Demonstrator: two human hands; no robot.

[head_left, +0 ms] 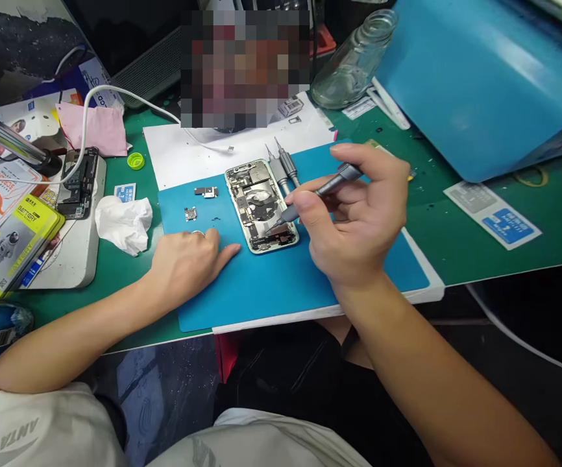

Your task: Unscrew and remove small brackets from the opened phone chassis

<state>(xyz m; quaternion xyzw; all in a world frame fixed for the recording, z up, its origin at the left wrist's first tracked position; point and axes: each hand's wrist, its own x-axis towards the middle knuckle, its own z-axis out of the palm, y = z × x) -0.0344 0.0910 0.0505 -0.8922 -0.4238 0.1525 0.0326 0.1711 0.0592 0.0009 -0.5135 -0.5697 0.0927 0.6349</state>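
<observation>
On the blue mat (pixel 271 292) lies an opened smartphone (pixel 261 207), its internal parts exposed. My right hand (pixel 359 214) grips a grey precision screwdriver (pixel 332 185) between thumb and fingers, tilted down to the left. Its tip is over the lower end of the phone; whether it touches cannot be made out. My left hand (pixel 188 263) rests on the mat left of the phone, fingers curled under and thumb stretched toward the phone. A small dark-and-silver part (pixel 206 192) and a small metal part (pixel 190 213) lie beyond it. Two more screwdrivers (pixel 283 165) lie beside the phone.
On the left are a crumpled tissue (pixel 125 224), a second opened phone (pixel 77 185) on a white block, and a yellow battery box (pixel 15 243). A white cable (pixel 130 92) arches behind. A glass jar (pixel 354 61) and large blue object (pixel 480 78) stand back right.
</observation>
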